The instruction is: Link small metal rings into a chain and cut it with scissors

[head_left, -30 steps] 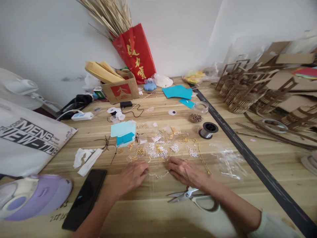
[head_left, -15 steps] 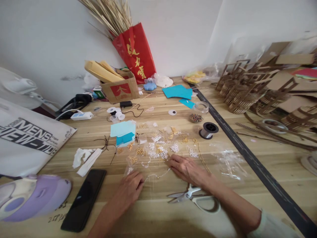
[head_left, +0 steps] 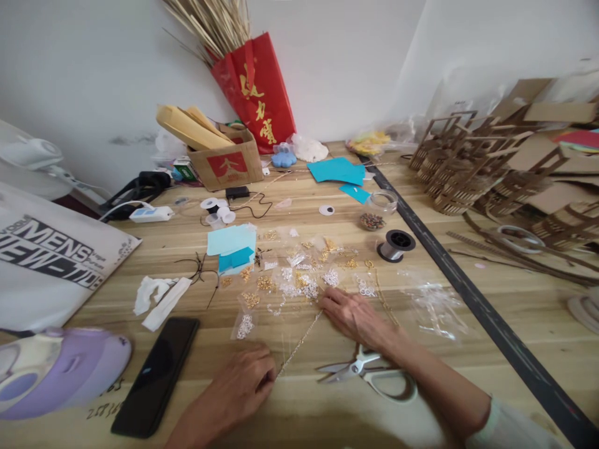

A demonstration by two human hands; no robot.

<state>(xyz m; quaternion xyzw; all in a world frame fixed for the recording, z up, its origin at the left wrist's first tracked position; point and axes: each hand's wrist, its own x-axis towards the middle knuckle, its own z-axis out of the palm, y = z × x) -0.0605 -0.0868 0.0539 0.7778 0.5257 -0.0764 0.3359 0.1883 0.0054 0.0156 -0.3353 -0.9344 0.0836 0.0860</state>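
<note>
A thin silver chain (head_left: 300, 344) runs in a straight slanting line between my two hands. Its near end is pinched in the closed fingers of my left hand (head_left: 246, 378), low on the wooden table. My right hand (head_left: 352, 315) rests farther up, fingers closed at the chain's far end, beside piles of small silver beads (head_left: 310, 289). Just below my right wrist lie open scissors (head_left: 358, 368) with white handles. A small bag of silver pieces (head_left: 244, 326) lies above my left hand. Gold findings (head_left: 265, 284) are spread in front of both hands.
Left are a black phone (head_left: 156, 377), a purple-and-white device (head_left: 70, 371) and white strips (head_left: 167, 304). A wire spool (head_left: 395, 246), bead jar (head_left: 372, 221) and blue sheets (head_left: 336, 170) lie farther back. Small bamboo baskets (head_left: 461, 165) stand right of a black strip (head_left: 472, 296).
My left hand has moved down toward me, drawing the sagging chain straight and uncovering the small bag of silver pieces. My right hand has hardly moved.
</note>
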